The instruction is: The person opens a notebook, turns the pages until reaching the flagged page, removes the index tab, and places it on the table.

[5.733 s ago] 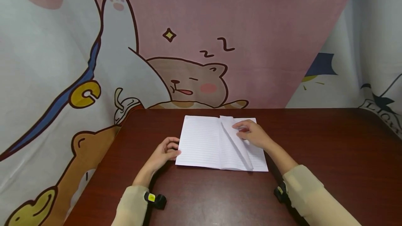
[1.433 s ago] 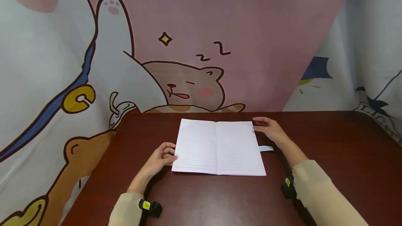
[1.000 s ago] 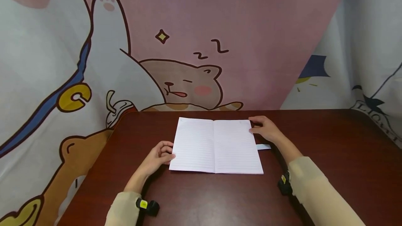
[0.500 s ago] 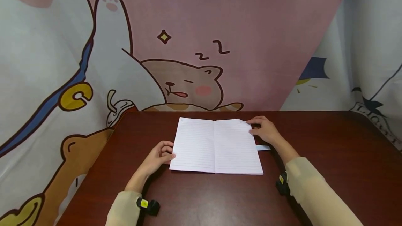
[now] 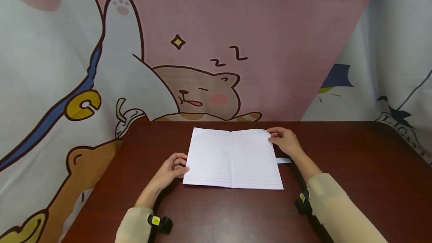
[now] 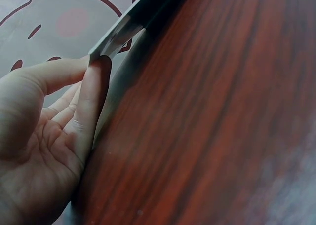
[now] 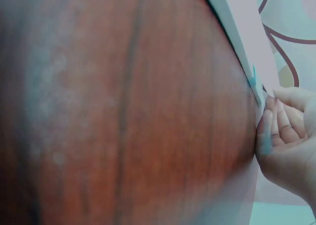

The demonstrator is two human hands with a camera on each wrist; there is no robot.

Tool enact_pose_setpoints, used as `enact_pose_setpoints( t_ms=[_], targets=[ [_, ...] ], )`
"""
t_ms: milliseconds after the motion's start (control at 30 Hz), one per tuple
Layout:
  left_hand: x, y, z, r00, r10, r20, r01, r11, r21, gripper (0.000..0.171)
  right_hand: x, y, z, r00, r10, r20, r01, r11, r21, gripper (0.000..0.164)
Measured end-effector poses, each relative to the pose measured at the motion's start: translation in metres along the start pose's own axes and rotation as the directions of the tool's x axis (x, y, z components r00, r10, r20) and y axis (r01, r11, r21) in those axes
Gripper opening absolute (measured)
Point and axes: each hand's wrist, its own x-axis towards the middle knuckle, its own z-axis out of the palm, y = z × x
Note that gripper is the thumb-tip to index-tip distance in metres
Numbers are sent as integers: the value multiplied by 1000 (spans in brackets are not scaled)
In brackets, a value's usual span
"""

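An open notebook (image 5: 212,160) with ruled white pages lies on the table in the head view. At its left edge my left hand (image 5: 170,170) pinches the notebook between thumb and fingers, which the left wrist view shows close up (image 6: 54,111). My right hand (image 5: 286,141) is at the upper right corner, pinching the edge of the right-hand page (image 5: 254,156). That page bows up slightly near the corner. In the right wrist view the thumb of my right hand (image 7: 291,131) is on the paper and the other fingers are below it.
A pale blue strip (image 5: 282,160) sticks out from the notebook's right edge, just below my right hand. The dark wooden table (image 5: 229,216) ends at a cartoon-printed cloth (image 5: 270,48) behind it.
Earlier my right hand held a turning leaf over the right side; then the pages lay flat. Since then it has taken the right page's upper corner and raised it slightly. My left hand stays put.
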Motion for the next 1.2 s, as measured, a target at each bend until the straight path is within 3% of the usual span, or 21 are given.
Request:
enact_pose_setpoints(
  t_ms=[233,633,900,1200],
  targets=[
    [0,1,1,1000,-11,-13,11,1000,13,48,1,1,-4,1000,14,1,-14,1000,20,47],
    [-3,1,0,1000,-6,7,6,1000,21,49,1,-2,-3,999,42,18,-44,993,113,35],
    [-5,-2,1,1000,-5,-3,5,1000,28,48,-3,-6,-2,999,-8,31,0,972,236,37],
    [0,1,0,1000,-4,14,3,1000,19,49,-7,-17,3,991,-45,128,14,972,236,38]
  ],
)
